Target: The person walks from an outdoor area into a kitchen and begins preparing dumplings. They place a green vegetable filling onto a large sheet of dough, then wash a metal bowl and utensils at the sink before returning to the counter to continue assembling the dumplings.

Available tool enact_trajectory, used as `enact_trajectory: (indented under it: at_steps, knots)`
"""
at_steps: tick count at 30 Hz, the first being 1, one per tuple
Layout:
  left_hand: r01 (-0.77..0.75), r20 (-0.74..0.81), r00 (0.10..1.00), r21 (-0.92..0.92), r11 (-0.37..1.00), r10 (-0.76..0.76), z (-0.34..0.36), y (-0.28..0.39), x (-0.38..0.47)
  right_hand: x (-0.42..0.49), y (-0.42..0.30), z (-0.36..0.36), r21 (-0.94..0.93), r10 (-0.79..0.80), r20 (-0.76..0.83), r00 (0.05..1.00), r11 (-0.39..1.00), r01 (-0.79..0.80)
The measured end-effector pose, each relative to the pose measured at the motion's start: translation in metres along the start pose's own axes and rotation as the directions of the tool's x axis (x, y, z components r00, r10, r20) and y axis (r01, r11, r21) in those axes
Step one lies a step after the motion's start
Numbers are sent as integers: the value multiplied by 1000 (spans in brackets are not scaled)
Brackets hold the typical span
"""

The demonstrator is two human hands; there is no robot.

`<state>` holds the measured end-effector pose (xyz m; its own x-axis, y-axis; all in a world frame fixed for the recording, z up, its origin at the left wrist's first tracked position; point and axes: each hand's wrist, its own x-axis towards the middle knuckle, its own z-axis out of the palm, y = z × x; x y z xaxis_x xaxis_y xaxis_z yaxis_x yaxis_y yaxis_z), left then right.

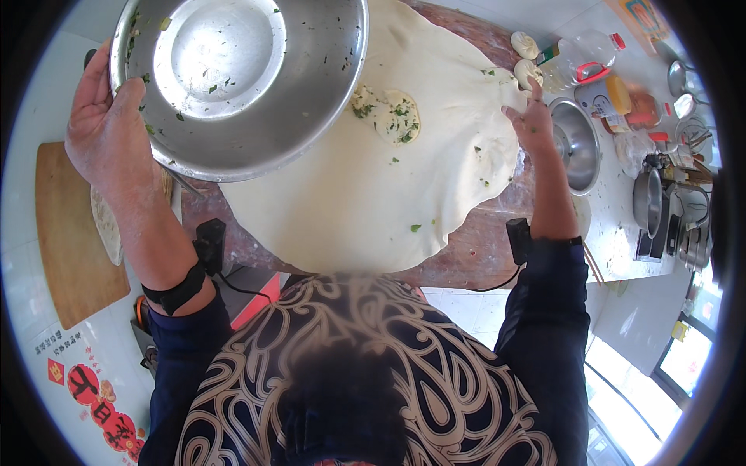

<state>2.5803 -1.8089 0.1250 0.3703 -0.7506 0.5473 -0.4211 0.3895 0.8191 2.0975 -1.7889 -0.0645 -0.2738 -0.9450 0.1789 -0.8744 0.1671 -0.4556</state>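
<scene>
My left hand point(119, 110) grips the rim of a large steel basin point(233, 140), tilted over the left part of a wide, thin dough sheet point(315, 221). Bits of chopped green herb cling inside the basin, which hides part of the sheet. Near the sheet's middle lies a wet patch of oily paste with chopped greens point(399, 119), and a few green scraps are scattered elsewhere. At the sheet's right edge is my right hand point(533, 119), thumb and forefinger apart, close to a small dough piece point(527, 73). A second dough piece point(524, 45) sits just beyond.
The floured wooden board point(484, 244) lies under the dough. To the right stand a smaller steel bowl point(577, 145), a clear plastic bottle point(583, 58), a yellow-lidded jar point(606, 96) and a steel pot point(647, 201). A wooden cutting board point(70, 233) is at the left.
</scene>
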Motion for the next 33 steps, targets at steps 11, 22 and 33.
enact_trajectory:
  at_steps: [11,22,33]
  knots:
    - [29,-24,999,-72,997,-31,-10,-3,7,-43,8,5,256,304,-30,952,923,-287]
    - [11,12,1000,-57,998,-10,-15,-9,7,-82,-9,14,-144,306,70,950,945,-293]
    - [-21,-8,1000,-6,1000,20,-23,-15,13,-152,3,-26,388,587,80,805,726,-568]
